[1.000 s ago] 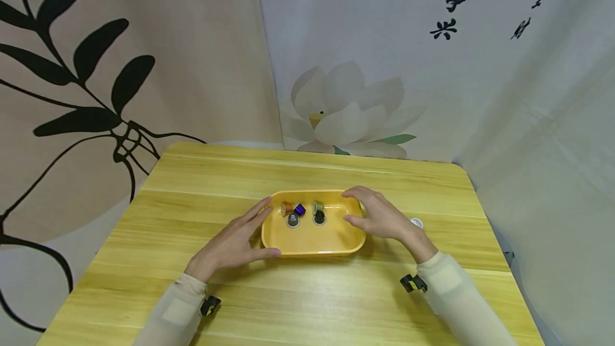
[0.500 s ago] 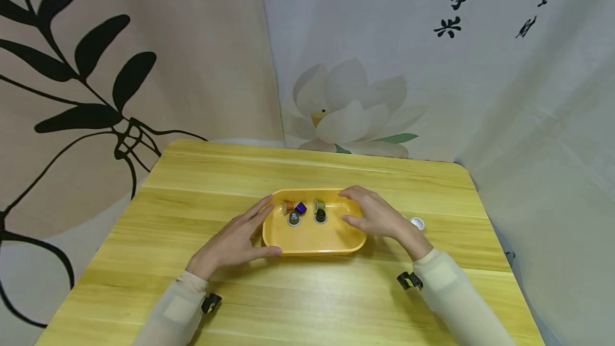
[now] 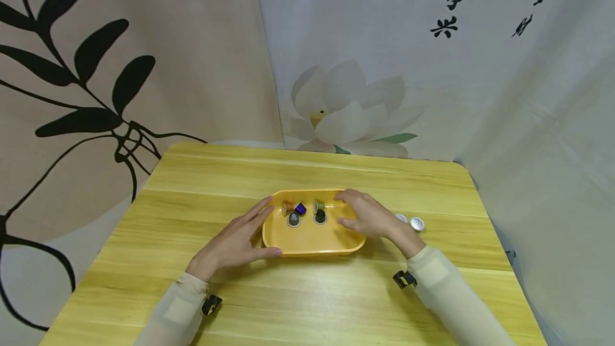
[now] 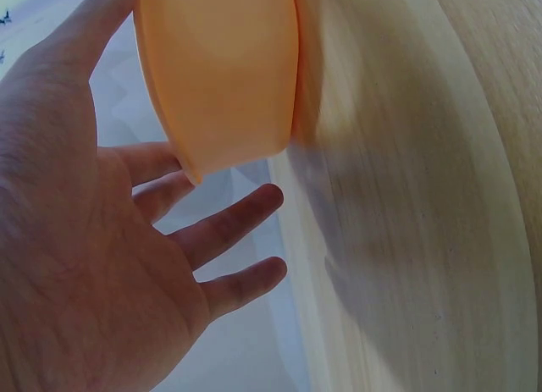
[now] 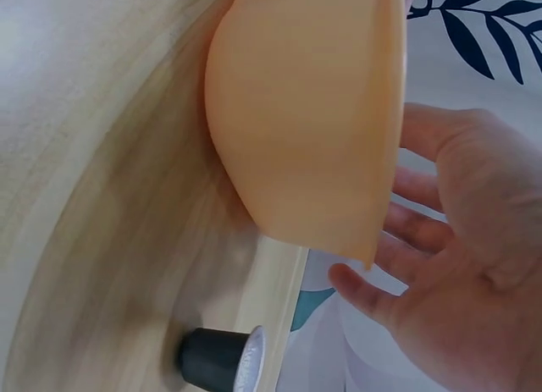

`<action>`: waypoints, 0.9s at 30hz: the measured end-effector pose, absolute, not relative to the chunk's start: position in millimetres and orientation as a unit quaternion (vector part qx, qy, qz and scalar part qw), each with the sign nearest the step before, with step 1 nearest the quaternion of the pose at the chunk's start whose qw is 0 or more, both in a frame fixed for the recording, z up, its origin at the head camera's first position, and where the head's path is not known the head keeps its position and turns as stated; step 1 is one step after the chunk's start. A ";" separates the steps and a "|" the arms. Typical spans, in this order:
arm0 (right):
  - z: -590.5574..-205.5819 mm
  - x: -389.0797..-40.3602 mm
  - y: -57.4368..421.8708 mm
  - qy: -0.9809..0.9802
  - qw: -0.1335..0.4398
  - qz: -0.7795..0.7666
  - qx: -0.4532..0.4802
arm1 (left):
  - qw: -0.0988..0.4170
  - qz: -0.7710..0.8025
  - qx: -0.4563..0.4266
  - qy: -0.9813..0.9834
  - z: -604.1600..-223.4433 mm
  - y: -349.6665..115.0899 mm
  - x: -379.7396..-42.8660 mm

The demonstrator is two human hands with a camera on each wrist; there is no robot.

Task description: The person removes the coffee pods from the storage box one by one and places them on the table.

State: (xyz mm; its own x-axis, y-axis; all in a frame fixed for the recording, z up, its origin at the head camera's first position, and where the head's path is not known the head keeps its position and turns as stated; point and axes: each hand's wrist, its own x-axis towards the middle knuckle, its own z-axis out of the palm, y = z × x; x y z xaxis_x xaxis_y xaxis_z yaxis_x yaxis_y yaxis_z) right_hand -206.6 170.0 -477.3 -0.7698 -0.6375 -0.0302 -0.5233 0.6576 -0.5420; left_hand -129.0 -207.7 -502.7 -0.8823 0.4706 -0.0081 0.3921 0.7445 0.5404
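The yellow tray (image 3: 307, 247) stands on the table with its long axis running left to right between the two hands, one at each short end. The fingers of the right hand (image 3: 367, 218) reach over the tray's right end, spread, with thumb and forefinger apart and nothing between them; whether the palm side touches the rim I cannot tell. Just left of that gap, near the far edge, lie the green pod (image 3: 318, 205) and, on its near side, the dark pod (image 3: 320, 215), so the line from these fingertips to the pair runs along the tray's length. The left hand (image 3: 230, 242) is spread too, thumb at the near left corner and fingertips touching the far left corner. Just beside those fingertips lies the orange pod (image 3: 288, 207), with the blue pod (image 3: 300, 209) to its right and the grey pod (image 3: 293, 220) standing nearer the person. The right hand is thus the nearer to the green and dark pair, the left to the other three. Outside the tray, past the right wrist, two pale-topped pods (image 3: 417, 223) rest on the table (image 3: 307, 303).
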 end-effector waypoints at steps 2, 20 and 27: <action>-478.7 -206.9 169.4 0.905 0.114 -0.258 -0.318 | 0.072 0.272 0.232 0.931 -503.3 -207.9 -129.1; -480.7 -208.9 163.7 0.911 0.115 -0.239 -0.317 | 0.069 0.265 0.233 0.933 -502.3 -207.5 -130.2; -481.1 -211.1 160.4 0.911 0.104 -0.235 -0.324 | 0.070 0.264 0.231 0.934 -501.9 -207.0 -130.3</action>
